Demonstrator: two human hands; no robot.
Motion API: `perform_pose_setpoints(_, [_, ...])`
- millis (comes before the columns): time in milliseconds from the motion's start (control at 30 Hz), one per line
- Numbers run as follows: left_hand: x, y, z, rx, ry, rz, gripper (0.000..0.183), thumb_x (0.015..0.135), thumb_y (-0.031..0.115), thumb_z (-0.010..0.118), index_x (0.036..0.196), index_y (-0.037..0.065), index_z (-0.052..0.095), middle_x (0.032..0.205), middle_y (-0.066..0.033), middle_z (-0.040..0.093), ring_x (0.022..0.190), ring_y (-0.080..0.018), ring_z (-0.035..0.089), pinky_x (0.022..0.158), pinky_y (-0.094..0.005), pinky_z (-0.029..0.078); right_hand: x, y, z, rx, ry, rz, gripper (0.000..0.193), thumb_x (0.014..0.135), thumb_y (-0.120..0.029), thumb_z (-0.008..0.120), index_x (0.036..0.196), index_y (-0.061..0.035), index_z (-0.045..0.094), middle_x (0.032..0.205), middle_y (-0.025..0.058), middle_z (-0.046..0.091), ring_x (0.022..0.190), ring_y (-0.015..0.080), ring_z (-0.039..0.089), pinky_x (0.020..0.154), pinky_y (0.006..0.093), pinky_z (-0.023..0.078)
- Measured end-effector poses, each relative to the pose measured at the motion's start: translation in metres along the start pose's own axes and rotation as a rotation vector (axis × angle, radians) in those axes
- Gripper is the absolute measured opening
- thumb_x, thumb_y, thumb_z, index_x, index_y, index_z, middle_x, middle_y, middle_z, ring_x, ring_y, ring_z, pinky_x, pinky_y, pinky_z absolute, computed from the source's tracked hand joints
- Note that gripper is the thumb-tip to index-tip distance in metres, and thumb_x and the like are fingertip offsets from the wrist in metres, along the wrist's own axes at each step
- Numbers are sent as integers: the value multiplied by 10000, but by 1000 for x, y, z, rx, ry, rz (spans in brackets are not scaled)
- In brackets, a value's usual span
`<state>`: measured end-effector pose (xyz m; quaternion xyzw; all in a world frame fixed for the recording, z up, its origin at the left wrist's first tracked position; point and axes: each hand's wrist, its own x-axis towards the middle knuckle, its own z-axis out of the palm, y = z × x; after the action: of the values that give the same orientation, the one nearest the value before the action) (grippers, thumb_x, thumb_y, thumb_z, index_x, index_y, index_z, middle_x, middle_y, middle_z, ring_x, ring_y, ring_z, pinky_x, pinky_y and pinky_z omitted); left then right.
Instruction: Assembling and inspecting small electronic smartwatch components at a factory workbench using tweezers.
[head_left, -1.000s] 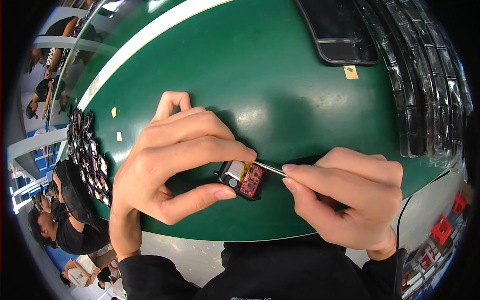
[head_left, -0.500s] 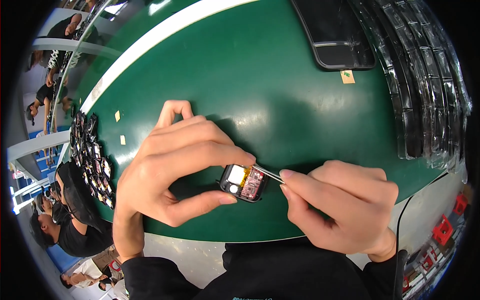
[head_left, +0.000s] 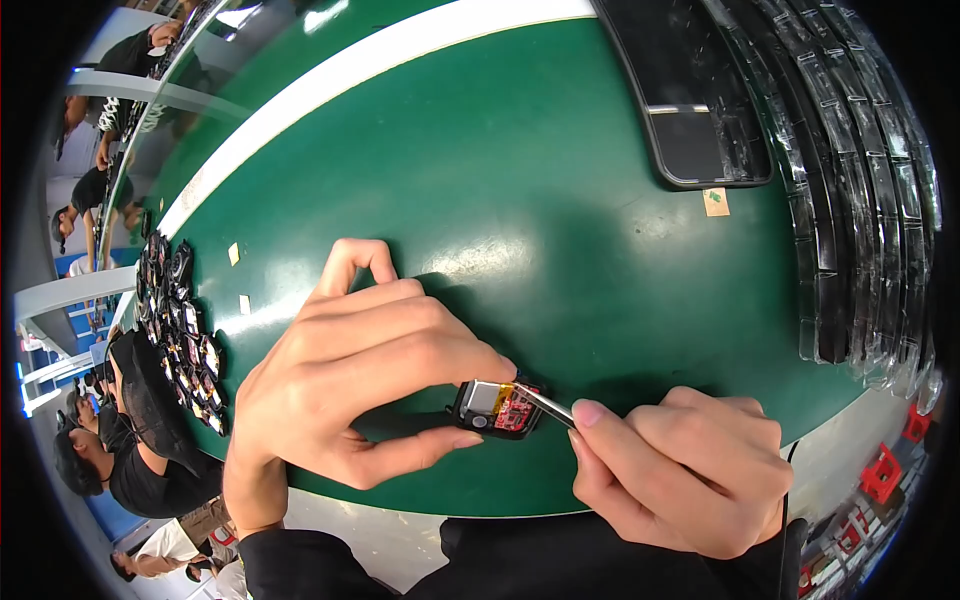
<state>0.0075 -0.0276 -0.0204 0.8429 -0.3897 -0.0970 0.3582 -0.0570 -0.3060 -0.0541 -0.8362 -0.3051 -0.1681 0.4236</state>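
Between the thumb and index finger of my left hand (head_left: pixel 370 370) is a small black device casing (head_left: pixel 503 408), its inside facing up. A silvery battery-like block, yellow tape and a red circuit board show in it. My right hand (head_left: pixel 685 465) pinches a pair of metal tweezers (head_left: pixel 548 403). The tweezers' tip reaches the casing's upper edge, close to my left index fingertip; whether it touches a part there I cannot tell. The casing is held just over the green table (head_left: pixel 580 260).
Far right lie clear plastic trays (head_left: pixel 850 180) in a stack, beside a black phone-like slab (head_left: pixel 700 110). Many small device units (head_left: pixel 185 340) lie in a cluster at the left edge. Small paper bits (head_left: pixel 716 202) are on the table. Co-workers (head_left: pixel 140 420) sit along the left.
The whole view has shifted, so the hands and table things appear lower. My left hand still holds the casing, and the tweezers stay at its upper edge.
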Motion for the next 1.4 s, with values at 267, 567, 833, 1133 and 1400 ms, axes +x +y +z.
perform_pose_setpoints(267, [-5,-1,1,99,7,6,531,726,456,991,1058,66,853,906,-22,795,679,-191,611,834,-405,359,4,3,6,96,10,47,323,714,122,859,1027,43,848,713,23,625,485,126,558,436,263,408])
perform_pose_setpoints(567, [-2,-10,-2,59,-48,32,663,774,601,895,1096,22,876,896,-39,782,718,-190,614,825,-405,336,10,3,-2,223,-36,268,240,764,116,846,987,30,867,699,30,672,467,47,510,439,228,334])
perform_pose_setpoints(833, [-2,-9,-4,62,-65,36,704,806,642,861,1087,-3,874,878,-63,767,728,-194,610,838,-412,335,14,2,-6,221,-82,312,229,775,120,844,985,32,867,687,28,668,475,37,519,448,222,342])
perform_pose_setpoints(1133, [-4,-11,-3,60,-66,44,703,803,646,857,1090,5,877,877,-59,765,727,-187,605,837,-407,329,13,1,-4,233,-89,330,223,782,121,842,984,31,867,682,28,670,479,35,526,454,219,347])
perform_pose_setpoints(1400, [-2,-12,-3,57,-83,47,685,797,636,873,1090,17,876,880,-58,775,722,-184,614,830,-406,324,13,2,-3,227,-97,328,217,783,123,842,978,29,866,679,27,670,477,39,531,449,222,352])
